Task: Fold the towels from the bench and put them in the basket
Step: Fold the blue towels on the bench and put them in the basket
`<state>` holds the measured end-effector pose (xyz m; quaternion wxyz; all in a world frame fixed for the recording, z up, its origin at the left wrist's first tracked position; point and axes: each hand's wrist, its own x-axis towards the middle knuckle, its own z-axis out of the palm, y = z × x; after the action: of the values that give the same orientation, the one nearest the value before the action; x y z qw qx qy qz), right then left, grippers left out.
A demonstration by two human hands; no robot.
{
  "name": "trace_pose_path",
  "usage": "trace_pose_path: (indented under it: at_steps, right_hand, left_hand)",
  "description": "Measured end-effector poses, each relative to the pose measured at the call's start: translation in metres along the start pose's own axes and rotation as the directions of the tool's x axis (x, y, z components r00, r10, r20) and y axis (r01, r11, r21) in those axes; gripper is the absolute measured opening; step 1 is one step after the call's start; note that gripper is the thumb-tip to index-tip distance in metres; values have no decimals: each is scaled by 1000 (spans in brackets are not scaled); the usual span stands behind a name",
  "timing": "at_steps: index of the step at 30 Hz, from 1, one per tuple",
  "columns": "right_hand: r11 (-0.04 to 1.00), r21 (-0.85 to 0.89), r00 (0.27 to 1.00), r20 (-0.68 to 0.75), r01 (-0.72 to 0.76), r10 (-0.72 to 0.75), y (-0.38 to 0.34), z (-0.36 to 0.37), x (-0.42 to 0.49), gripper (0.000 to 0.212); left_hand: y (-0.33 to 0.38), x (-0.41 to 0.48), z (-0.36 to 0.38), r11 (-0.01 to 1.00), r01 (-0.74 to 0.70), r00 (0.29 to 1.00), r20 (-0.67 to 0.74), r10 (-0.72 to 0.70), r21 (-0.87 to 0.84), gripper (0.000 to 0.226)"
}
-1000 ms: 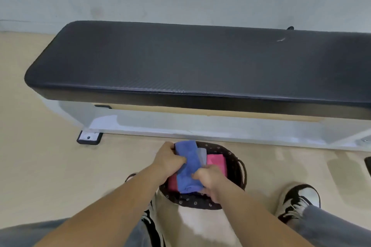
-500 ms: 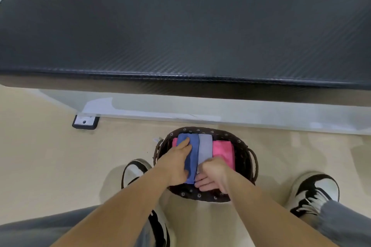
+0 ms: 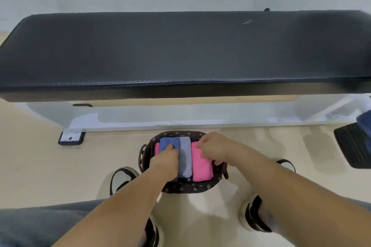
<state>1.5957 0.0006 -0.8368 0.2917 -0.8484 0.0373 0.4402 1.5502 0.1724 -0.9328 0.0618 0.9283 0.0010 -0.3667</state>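
A dark woven basket (image 3: pixel 186 187) sits on the floor between my feet. Folded towels stand side by side in it: a blue towel (image 3: pixel 168 142), a grey towel (image 3: pixel 185 156) and a pink towel (image 3: pixel 200 168), with a strip of pink (image 3: pixel 157 149) at the far left. My left hand (image 3: pixel 165 161) presses into the near part of the blue towel, fingers closed on it. My right hand (image 3: pixel 214 149) hovers with curled fingers over the far right of the pink towel and the basket rim. The black padded bench (image 3: pixel 180 50) beyond bears no towels.
The bench's white frame (image 3: pixel 180 120) and its black foot pad (image 3: pixel 70 138) stand just behind the basket. My two shoes (image 3: pixel 122 178) (image 3: pixel 253 216) flank the basket. A black block (image 3: pixel 353 146) lies on the floor at the right edge. A wall rises behind the bench.
The blue towel went down into the basket beside the grey one. My right hand moved from the near middle to the right over the pink towel. My left hand stayed on the blue towel.
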Motion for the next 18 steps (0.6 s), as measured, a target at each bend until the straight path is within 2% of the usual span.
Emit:
trace_pose_path:
  at_steps: [2,5,7,9,12,14,16,18]
  right_hand:
    - [983,-180,999,17,35,-32,-6,-30,-32,28]
    - [925,-376,994,-57,62,-90,-11,-76,-89,30]
    - [874,-483,987,-105,54,-120,-10,-101,-127,37]
    - [868,-495,979,-157,34,-128,-1,-126,-161,39]
    - [917,-396,949,-273,39,-159,21,-156,-200,29]
    - [937,-348,869,-451,43,-207,45,-172,-215,25]
    - [949,-316,736,-643,-2,-212,70,-184,-225,21]
    - [956,-281,617,-768,-86,-171,89,-193,-238,19]
  left_hand:
    - [14,-16,-25,992,-84,985,-158,69,-91,43]
    - [51,-46,-63,896,-304,923,-332,194,-324,27]
    - [81,-68,-92,815,-436,867,-419,269,-380,21]
    - [116,-92,-123,755,-529,810,-495,314,-388,22]
    - [163,-127,-161,640,-613,762,-559,326,-463,21]
    - [192,-141,-177,582,-645,745,-578,333,-496,19]
    - [221,-147,-187,537,-671,727,-596,342,-511,21]
    - [254,-150,-192,510,-687,711,-622,327,-517,22]
